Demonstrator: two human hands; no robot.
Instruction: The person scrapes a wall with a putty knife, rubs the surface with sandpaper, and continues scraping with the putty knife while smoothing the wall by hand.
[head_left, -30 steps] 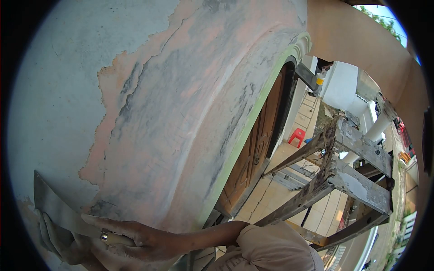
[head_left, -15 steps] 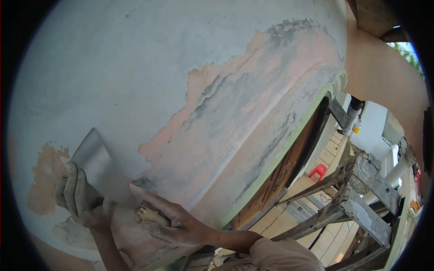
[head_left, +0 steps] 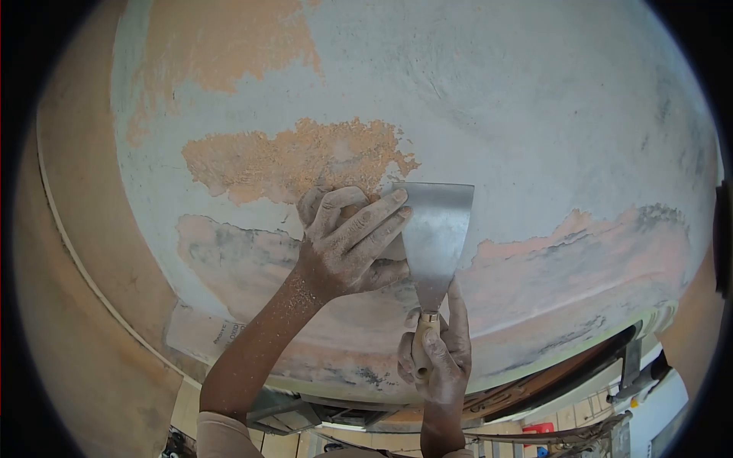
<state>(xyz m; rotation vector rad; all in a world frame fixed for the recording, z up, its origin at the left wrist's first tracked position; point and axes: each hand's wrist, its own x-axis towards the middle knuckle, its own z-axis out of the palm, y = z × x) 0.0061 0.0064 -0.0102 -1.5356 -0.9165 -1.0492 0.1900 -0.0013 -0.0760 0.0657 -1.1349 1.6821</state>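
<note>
scraper (head_left: pixel 437 240) handle within right fingers (head_left: pixel 437 351), blade side touching left fingers (head_left: pixel 372 221)

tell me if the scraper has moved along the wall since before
No, not clearly: the scraper still has its blade edge between the orange patch and the right-hand pink patch. The view has swung, so a slight shift cannot be told.

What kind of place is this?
Probably a building being repaired: the wall has patchy, peeling paint, dust coats the left hand, and the right hand holds a wide scraper.
</note>
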